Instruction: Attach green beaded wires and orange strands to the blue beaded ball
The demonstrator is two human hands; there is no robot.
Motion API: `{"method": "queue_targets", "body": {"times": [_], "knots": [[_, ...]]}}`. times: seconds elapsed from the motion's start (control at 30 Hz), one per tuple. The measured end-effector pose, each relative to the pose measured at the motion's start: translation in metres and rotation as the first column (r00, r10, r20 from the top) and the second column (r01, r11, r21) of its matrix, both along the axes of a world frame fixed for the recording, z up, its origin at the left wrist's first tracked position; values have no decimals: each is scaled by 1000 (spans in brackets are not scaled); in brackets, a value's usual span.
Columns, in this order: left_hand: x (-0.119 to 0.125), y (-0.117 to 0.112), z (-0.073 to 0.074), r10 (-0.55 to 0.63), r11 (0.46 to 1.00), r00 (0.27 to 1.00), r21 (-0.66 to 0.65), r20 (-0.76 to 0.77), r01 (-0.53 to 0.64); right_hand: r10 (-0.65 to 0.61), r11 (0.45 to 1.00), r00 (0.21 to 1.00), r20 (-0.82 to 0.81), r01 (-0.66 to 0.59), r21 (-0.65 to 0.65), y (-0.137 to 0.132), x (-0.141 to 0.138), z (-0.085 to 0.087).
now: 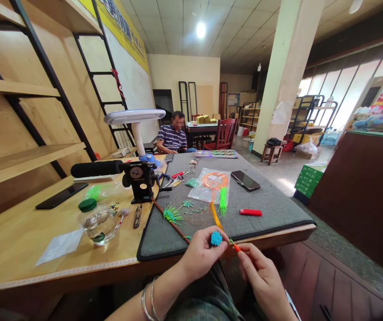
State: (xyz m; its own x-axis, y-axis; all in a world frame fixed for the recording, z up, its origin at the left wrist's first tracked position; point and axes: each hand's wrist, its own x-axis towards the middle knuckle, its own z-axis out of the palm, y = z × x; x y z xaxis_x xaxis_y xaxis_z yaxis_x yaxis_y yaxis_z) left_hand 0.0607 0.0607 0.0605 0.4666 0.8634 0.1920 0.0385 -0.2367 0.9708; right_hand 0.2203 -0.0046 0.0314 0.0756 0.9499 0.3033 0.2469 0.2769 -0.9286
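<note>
**Blue tuft pinched at the mat's near edge**

I saw my left hand (200,254) clamped on a blue tuft (216,238), my right hand (261,276) nipping an orange strand (235,244) beside it. Ahead on the grey mat (278,200) lay a red lighter (250,212), phone (245,180) and green tuft (171,215); nothing blocked them.

mat (271,200): matt grey, cloth-like | table (18,236): smooth pale wood | jar (98,225): glossy, perhaps glass | lighter (250,212): shiny plastic
</note>
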Motion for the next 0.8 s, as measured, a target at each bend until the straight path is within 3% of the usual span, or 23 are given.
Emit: {"method": "queue_targets", "body": {"times": [0.2,0.4,0.63,0.8], "knots": [[-1,-10,23,-25,974,995,222,-92,45,-12,997,955,298,-12,77,-15,13,18],[-6,-17,36,-60,866,986,484,-157,130,30,996,912,410,-64,68,-26,16,34],[-10,-14,37,-91,859,943,453,-321,238,84,993,886,457,-115,40,-28,18,37],[-12,-13,36,-128,837,929,465,-348,290,121,990,887,445,-138,7,-26,19,35]]}}
